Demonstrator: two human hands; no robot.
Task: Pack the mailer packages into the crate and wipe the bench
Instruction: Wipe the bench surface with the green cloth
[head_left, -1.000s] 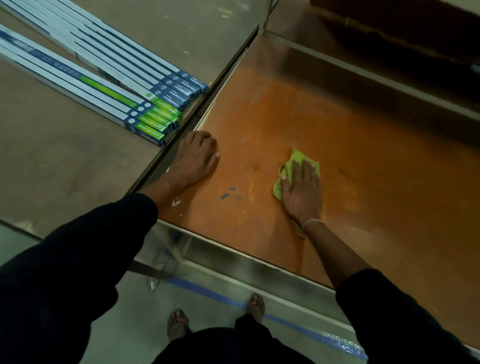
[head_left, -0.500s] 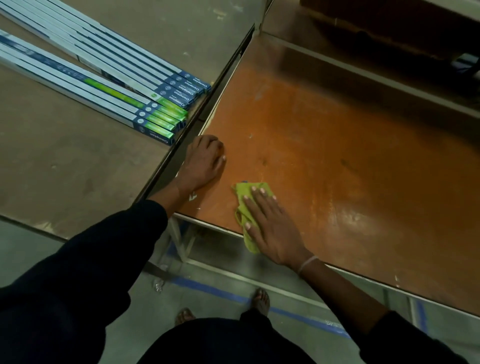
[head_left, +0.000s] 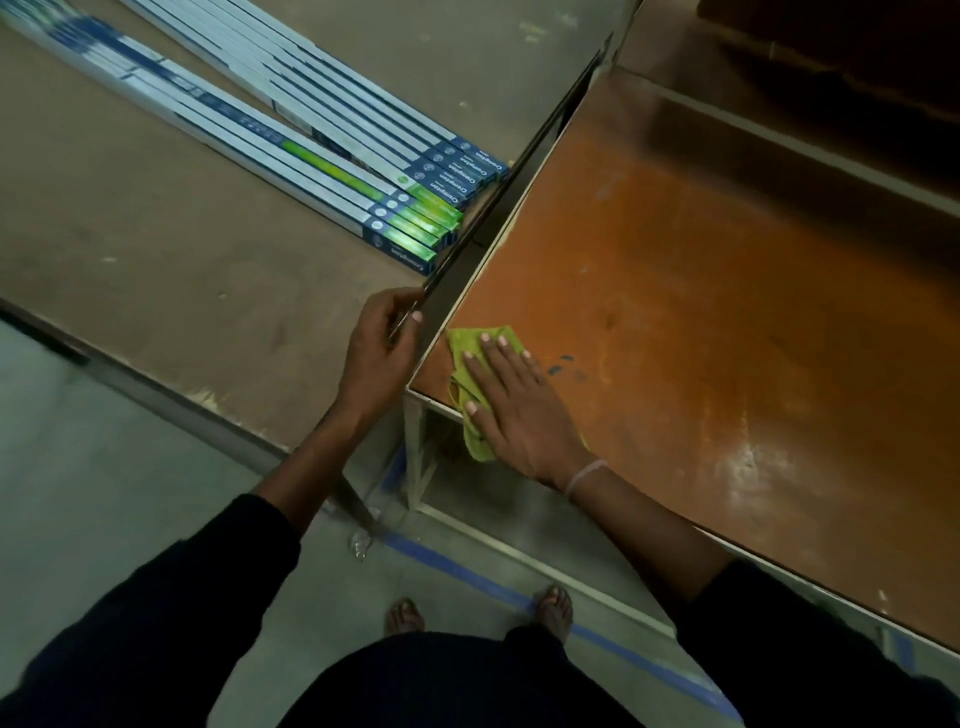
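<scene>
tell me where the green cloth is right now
In the head view the green cloth lies at the near left corner of the orange bench, pressed flat under the right hand, its lower end hanging over the front edge.

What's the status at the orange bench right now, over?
Right hand flat on green cloth, at orange bench near-left corner. Left hand grips neighbouring table's edge. No obstacles on bench.

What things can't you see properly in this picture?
- Green cloth: partly hidden under the right hand, head view.
- Long boxes: far ends cut off by the top-left edge, small print blurred.
- Left hand: fingertips hidden behind the table's edge.
- Crate, mailers: not in view.
</scene>
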